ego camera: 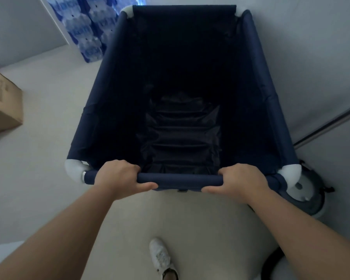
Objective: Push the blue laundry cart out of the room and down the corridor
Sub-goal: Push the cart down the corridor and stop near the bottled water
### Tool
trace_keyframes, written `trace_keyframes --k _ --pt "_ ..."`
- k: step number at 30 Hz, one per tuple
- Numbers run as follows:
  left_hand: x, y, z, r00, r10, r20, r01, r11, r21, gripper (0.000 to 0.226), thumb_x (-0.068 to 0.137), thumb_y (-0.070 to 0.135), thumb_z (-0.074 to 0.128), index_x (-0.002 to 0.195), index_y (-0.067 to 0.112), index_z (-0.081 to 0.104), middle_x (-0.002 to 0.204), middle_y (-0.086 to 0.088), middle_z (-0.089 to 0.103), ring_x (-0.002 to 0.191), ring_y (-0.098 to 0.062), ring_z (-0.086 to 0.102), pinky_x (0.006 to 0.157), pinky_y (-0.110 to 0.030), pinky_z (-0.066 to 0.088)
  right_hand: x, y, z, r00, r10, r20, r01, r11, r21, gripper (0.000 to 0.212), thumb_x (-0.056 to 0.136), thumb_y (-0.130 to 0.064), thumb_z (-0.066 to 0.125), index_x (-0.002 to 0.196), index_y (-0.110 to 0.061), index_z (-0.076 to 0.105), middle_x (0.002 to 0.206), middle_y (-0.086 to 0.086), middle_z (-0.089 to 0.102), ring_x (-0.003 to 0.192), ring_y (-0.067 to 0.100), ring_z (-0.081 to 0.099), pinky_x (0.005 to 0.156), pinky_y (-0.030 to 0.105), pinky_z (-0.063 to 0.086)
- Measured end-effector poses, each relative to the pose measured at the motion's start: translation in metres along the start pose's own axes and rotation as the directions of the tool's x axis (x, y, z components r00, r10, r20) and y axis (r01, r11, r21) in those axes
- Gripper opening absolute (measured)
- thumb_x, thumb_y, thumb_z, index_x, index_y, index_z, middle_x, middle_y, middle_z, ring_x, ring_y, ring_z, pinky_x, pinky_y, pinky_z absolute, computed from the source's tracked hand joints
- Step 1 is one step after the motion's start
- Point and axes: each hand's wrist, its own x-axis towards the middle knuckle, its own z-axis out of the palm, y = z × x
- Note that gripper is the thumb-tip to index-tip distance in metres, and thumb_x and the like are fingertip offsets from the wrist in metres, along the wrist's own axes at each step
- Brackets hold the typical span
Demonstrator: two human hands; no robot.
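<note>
The blue laundry cart fills the middle of the head view, a dark navy fabric bin on a tube frame with white corner joints. Inside I see only dark, creased fabric at the bottom. My left hand is wrapped around the near top bar left of its middle. My right hand grips the same bar toward its right end. Both thumbs lie under the bar and my arms reach forward from the bottom of the frame.
A cardboard box stands on the pale floor at the left. Shrink-wrapped packs of blue water bottles are stacked behind the cart's far left corner. A wall with a metal rail runs close on the right. A round grey device sits by the near right corner. My white shoe is below.
</note>
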Motion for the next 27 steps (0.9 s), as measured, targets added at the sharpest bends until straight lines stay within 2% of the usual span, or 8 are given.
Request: trace_keyframes --k 3,9,12,16,20,27 --pt "0.034 -0.014 -0.006 1.000 0.015 0.016 -0.015 1.000 -0.021 0.083 0.062 0.101 0.017 0.071 0.032 0.062 0.057 0.011 0.056 0.054 -0.010 0.054 0.051 -0.031 0.042 0.029 0.002 -0.018 1.000 0.011 0.018 -0.011 1.000 -0.011 0.085 0.055 -0.104 0.028 0.089 -0.035 0.065 0.076 -0.013 0.064 0.071 0.009 0.061 0.069 0.035 0.057" --pt "0.064 -0.008 -0.010 1.000 -0.020 -0.009 0.019 0.997 -0.075 0.078 0.064 0.100 0.019 0.062 0.030 0.054 0.050 0.011 0.051 0.046 -0.006 0.048 0.046 -0.029 0.038 0.073 0.026 -0.051 0.998 -0.026 0.057 0.032 0.994 -0.102 0.074 0.065 -0.098 0.035 0.087 -0.034 0.063 0.075 -0.012 0.063 0.069 0.009 0.061 0.067 0.034 0.055" --pt "0.083 -0.011 -0.016 0.999 -0.044 -0.005 0.043 0.995 -0.090 0.076 0.063 0.100 0.019 0.060 0.030 0.049 0.050 0.011 0.050 0.046 -0.006 0.046 0.046 -0.029 0.032 0.095 0.033 -0.064 0.998 -0.043 0.052 0.048 0.994 -0.099 0.074 0.062 -0.099 0.032 0.086 -0.035 0.063 0.074 -0.012 0.064 0.069 0.008 0.061 0.067 0.033 0.055" --pt "0.109 -0.023 -0.020 0.999 -0.046 0.014 0.047 0.996 -0.078 0.080 0.064 0.100 0.016 0.065 0.030 0.054 0.053 0.010 0.053 0.050 -0.007 0.050 0.049 -0.031 0.038 0.124 0.038 -0.077 0.996 -0.082 0.046 0.087 0.990 -0.107 0.080 0.058 -0.101 0.026 0.085 -0.034 0.061 0.072 -0.012 0.062 0.066 0.008 0.059 0.063 0.032 0.053" --pt "0.130 -0.025 -0.022 0.998 -0.061 -0.003 0.061 0.996 -0.067 0.081 0.064 0.100 0.013 0.065 0.030 0.054 0.053 0.011 0.052 0.050 -0.007 0.050 0.049 -0.030 0.036 0.147 0.050 -0.084 0.994 -0.107 0.017 0.109 0.989 -0.096 0.083 0.052 -0.103 0.021 0.081 -0.035 0.058 0.069 -0.011 0.061 0.063 0.008 0.058 0.057 0.033 0.049" --pt "0.154 -0.029 -0.029 0.995 -0.094 0.029 0.095 0.995 -0.020 0.078 0.065 0.098 0.017 0.071 0.032 0.058 0.057 0.011 0.055 0.054 -0.007 0.053 0.051 -0.028 0.037 0.177 0.061 -0.095 0.992 -0.123 0.001 0.122 0.991 -0.057 0.082 0.052 -0.104 0.024 0.078 -0.034 0.059 0.067 -0.011 0.061 0.062 0.009 0.059 0.061 0.035 0.054"
